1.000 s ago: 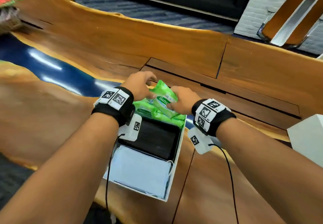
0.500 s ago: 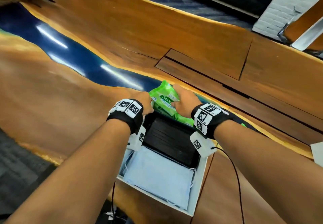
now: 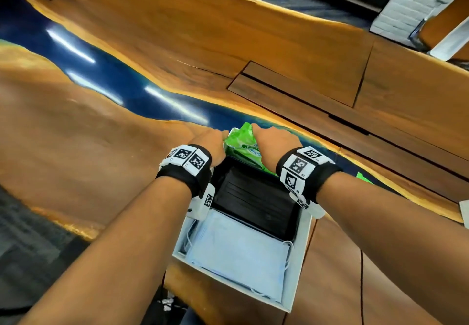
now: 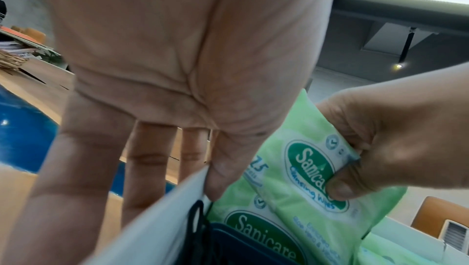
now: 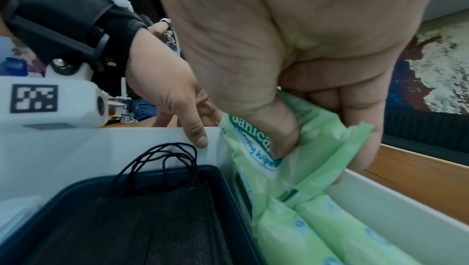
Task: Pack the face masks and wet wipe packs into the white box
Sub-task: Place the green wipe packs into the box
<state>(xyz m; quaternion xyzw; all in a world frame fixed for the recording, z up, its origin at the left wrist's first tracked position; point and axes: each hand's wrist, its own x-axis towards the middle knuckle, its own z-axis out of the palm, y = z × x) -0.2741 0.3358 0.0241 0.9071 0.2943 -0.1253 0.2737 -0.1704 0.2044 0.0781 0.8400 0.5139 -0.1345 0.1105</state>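
Box point(image 3: 299, 269) on table point(image 3: 101, 159), wipe packs point(image 3: 243, 144) at its far end (one atop others), masks point(image 3: 236, 256) nearer.

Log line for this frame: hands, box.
right hand: pinches wet wipe pack partly in white box | left hand: grips its wall | black masks, blue masks: inside

Office lounge, by its resin-river wood table point(image 3: 228, 33) and carpet point(image 3: 30, 243)

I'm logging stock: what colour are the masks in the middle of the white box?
The masks are black, ear loops too; clearest in the right wrist view.
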